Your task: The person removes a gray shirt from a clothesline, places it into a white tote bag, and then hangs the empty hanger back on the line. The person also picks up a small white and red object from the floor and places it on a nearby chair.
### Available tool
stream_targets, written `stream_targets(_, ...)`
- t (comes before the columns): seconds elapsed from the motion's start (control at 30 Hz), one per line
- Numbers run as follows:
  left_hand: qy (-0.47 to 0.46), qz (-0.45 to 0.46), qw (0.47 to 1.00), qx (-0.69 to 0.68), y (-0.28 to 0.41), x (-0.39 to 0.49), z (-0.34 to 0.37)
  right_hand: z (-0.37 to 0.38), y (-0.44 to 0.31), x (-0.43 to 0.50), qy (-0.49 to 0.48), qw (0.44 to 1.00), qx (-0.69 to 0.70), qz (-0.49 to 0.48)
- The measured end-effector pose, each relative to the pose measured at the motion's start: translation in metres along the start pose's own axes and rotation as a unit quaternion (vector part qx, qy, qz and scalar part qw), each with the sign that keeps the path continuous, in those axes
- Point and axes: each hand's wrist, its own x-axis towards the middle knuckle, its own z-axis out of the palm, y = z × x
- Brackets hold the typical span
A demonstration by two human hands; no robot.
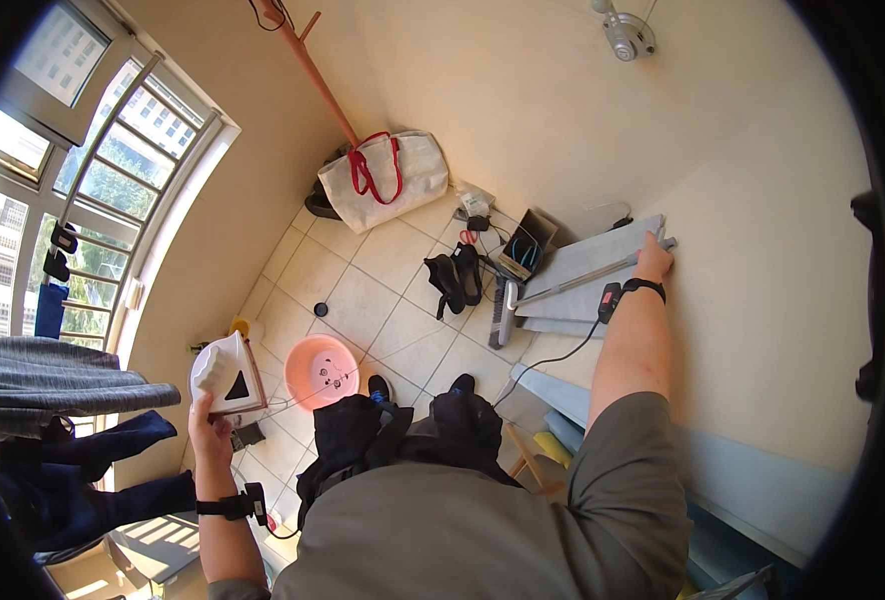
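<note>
In my left hand (210,431) is a white triangular tool (225,375) with a wavy grip and a black triangle on its face. It looks like a magnetic window cleaner; a thin cord trails from it towards the pink basin (298,373). My right hand (653,259) grips the upper end of a grey broom handle (577,286), out to the right by the wall. Grey bristles on the broom head (501,313) point to the floor, beside flat grey panels (562,262).
Black shoes (457,277) and an open box (530,244) with cables lie ahead. A white bag with red straps (397,180) leans at the corner by a coat stand (315,67). Clothes (60,382) hang left near the barred window (124,157). A small black round thing (321,309) lies on the tiles.
</note>
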Motion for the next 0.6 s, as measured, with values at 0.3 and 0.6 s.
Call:
stream_targets(0.3,-0.002,-0.010,1.000,0.014,-0.006,-0.006,-0.004,0.026,0.007,-0.009,-0.145,0.980,0.052,-0.124)
stream_targets(0.6,-0.078,0.033,0.995,0.045,-0.009,0.015,0.019,0.027,0.026,-0.142,-0.152,0.935,-0.143,-0.286)
